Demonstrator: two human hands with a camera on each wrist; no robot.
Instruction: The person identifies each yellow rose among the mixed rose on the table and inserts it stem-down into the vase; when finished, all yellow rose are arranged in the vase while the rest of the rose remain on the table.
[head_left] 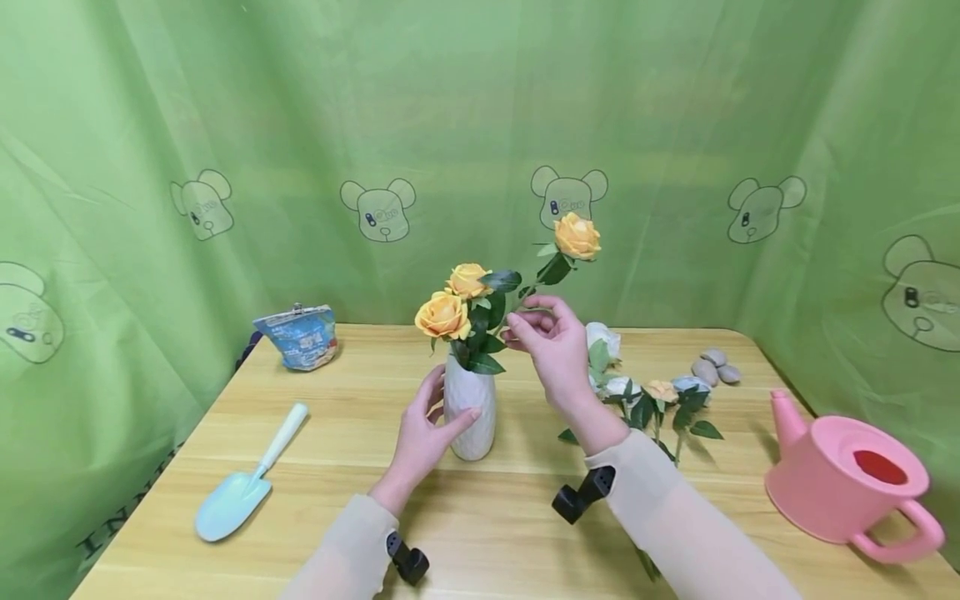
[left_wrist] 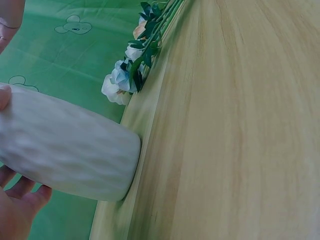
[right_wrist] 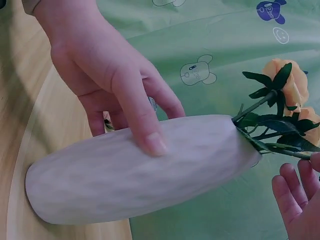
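A white textured vase [head_left: 472, 412] stands upright on the table. Around its side, my left hand [head_left: 420, 433] holds it with thumb and fingers; the left wrist view shows the vase [left_wrist: 70, 145] close up. Two yellow-orange roses [head_left: 444, 317] with green leaves rise from the vase's mouth. Above and right of it, my right hand [head_left: 558, 346] pinches the stem of another yellow-orange rose [head_left: 577, 237], whose bloom leans up and to the right. That stem's lower part runs toward the vase's mouth, partly behind the leaves.
White, blue and peach artificial flowers [head_left: 662, 391] lie right of the vase, partly behind my right arm. A pink watering can [head_left: 813, 475] and grey stones [head_left: 705, 372] are farther right. On the left are a light-blue trowel [head_left: 234, 502] and a clipped blue bag [head_left: 306, 340].
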